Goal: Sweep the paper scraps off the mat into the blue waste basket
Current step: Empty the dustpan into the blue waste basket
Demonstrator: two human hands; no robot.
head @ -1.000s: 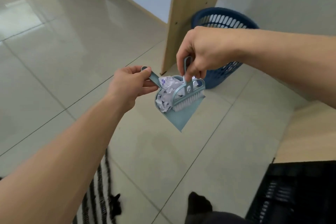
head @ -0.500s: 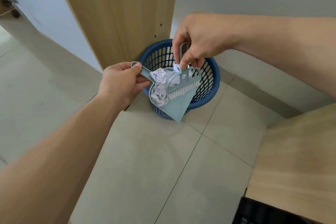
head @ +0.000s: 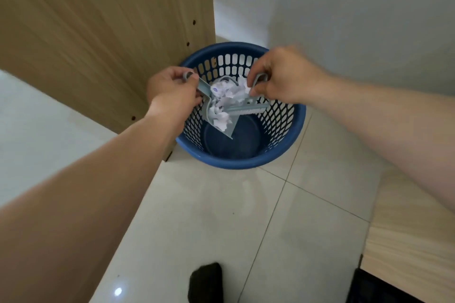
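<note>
Left hand (head: 172, 91) closed around the dustpan (head: 211, 108) handle, fingers wrapped tight. Pan is tilted, lip pointing down into the basket (head: 290, 147), handle end up at the left rim. Right hand (head: 283, 79) pinched shut on the brush (head: 248, 109) handle loop, brush head lying across the pan mouth, bristles toward the near side.

Scraps (head: 225, 103) are a crumpled white wad sitting in the pan, between the 2 hands, just right of the left-hand grip and below-left of the right-hand grip. Wad touches the brush back edge; some of it has slid toward the pan lip. None visible on the basket bottom, which shows bare blue.

Basket stands on the tile floor (head: 221, 229), against a wood panel (head: 98, 32) on the left and near the white wall (head: 357, 19) at the far side. Pan and brush are both inside the basket's rim outline, above its floor. Another wood surface (head: 413, 229) at the right edge. Dark foot shape (head: 205, 283) at the near edge, blurred.
</note>
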